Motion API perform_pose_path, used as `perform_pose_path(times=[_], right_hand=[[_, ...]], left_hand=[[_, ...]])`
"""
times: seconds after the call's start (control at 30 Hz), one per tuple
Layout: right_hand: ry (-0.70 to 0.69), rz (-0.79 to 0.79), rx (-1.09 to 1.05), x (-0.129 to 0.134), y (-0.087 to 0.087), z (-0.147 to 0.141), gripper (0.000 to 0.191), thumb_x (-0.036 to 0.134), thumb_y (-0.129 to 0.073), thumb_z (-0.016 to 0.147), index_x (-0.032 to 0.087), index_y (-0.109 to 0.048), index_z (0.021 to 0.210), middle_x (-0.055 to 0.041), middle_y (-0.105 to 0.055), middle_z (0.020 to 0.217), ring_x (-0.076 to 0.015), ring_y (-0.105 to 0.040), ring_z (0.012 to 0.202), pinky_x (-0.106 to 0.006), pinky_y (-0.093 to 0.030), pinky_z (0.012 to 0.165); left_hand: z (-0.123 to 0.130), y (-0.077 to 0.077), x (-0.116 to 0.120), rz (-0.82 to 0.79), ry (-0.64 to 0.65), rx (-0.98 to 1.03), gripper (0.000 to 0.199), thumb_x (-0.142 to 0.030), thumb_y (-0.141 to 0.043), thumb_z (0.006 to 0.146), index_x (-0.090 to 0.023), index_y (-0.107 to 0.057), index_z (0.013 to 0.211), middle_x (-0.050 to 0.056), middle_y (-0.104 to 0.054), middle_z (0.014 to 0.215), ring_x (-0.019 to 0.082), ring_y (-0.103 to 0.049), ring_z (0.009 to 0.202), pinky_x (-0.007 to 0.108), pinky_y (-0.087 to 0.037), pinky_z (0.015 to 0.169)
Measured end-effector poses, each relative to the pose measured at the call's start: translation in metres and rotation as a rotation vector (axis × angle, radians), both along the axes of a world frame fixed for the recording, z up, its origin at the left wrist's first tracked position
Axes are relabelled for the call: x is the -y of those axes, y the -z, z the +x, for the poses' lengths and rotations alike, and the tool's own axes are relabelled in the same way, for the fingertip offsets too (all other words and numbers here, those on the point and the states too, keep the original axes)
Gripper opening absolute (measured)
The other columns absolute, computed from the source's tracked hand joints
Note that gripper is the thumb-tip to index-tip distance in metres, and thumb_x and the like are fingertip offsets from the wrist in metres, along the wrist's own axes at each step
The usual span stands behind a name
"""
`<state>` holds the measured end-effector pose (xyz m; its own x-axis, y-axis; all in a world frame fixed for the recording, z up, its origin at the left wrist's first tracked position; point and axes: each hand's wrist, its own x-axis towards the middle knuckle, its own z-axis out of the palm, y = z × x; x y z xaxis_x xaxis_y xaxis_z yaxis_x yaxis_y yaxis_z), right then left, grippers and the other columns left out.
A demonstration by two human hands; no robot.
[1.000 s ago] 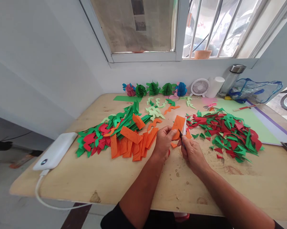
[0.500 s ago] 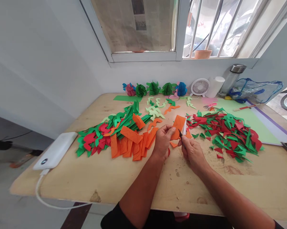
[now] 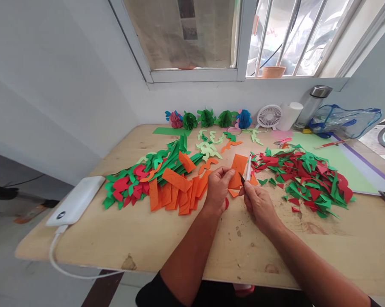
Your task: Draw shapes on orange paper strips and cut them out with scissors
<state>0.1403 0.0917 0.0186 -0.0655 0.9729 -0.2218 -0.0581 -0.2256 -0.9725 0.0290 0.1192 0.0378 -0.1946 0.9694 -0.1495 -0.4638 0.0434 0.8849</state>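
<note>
My left hand (image 3: 218, 184) pinches an orange paper piece (image 3: 240, 164) with faint curved lines on it. In my right hand (image 3: 259, 204) is a pair of scissors (image 3: 242, 178); only the dark pointed tip shows, close to the paper's lower right, and the fingers hide the rest. A white pen (image 3: 249, 167) lies just behind that tip. Left of my left hand, orange paper strips (image 3: 179, 194) overlap one another. Small orange scraps (image 3: 233, 192) and a red bit (image 3: 226, 204) lie between my hands.
Green strips and red and green cut shapes (image 3: 125, 187) lie at left, by a white power bank (image 3: 76, 201) with a cable. Red and green offcuts (image 3: 310, 179) are heaped at right. Folded paper figures (image 3: 207, 118), a small fan (image 3: 269, 116) and a bottle (image 3: 314, 106) line the wall.
The orange paper piece has turned slightly in my left hand, and its top edge sits a little further left. Both hands stay almost in place.
</note>
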Motion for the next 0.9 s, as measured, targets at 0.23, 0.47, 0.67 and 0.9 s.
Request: perform_pose_path(times=[0.23, 0.47, 0.67, 0.9], right_hand=[[-0.027, -0.028, -0.031, 0.0, 0.001, 0.0, 0.052, 0.07, -0.053, 0.074, 0.019, -0.055, 0.069, 0.0104, -0.027, 0.039, -0.0065, -0.018, 0.036, -0.023, -0.011, 0.036], [0.009, -0.004, -0.053, -0.002, 0.004, 0.001, 0.05, 0.069, -0.054, 0.074, 0.02, -0.053, 0.067, 0.0104, -0.028, 0.039, -0.0062, -0.018, 0.036, -0.023, -0.01, 0.037], [0.048, -0.001, -0.057, -0.003, 0.01, 0.005, 0.049, 0.067, -0.051, 0.08, 0.023, -0.044, 0.06, 0.0087, -0.029, 0.04, -0.0068, -0.018, 0.035, -0.025, -0.01, 0.036], [0.051, 0.018, -0.118, -0.003, 0.009, 0.004, 0.042, 0.063, -0.055, 0.078, 0.021, -0.053, 0.069, 0.0087, -0.029, 0.044, -0.0085, -0.017, 0.041, -0.026, -0.011, 0.04]], left_hand=[[0.0, 0.0, -0.002, -0.004, -0.028, 0.117, 0.021, -0.028, -0.075, 0.058, -0.014, -0.061, 0.066, -0.003, -0.06, 0.061, 0.009, -0.054, 0.059, 0.022, -0.043, 0.064], [-0.001, 0.002, -0.001, -0.024, 0.079, 0.177, 0.023, -0.027, -0.076, 0.056, -0.015, -0.059, 0.064, -0.002, -0.06, 0.061, 0.009, -0.054, 0.058, 0.022, -0.043, 0.062], [0.0, 0.007, -0.002, -0.035, 0.166, 0.109, 0.022, -0.029, -0.075, 0.059, -0.015, -0.058, 0.061, 0.001, -0.062, 0.065, 0.01, -0.054, 0.06, 0.024, -0.043, 0.062], [0.001, 0.004, 0.0, 0.032, 0.316, 0.094, 0.021, -0.03, -0.072, 0.063, -0.013, -0.063, 0.07, 0.001, -0.061, 0.065, 0.008, -0.048, 0.051, 0.026, -0.041, 0.057]])
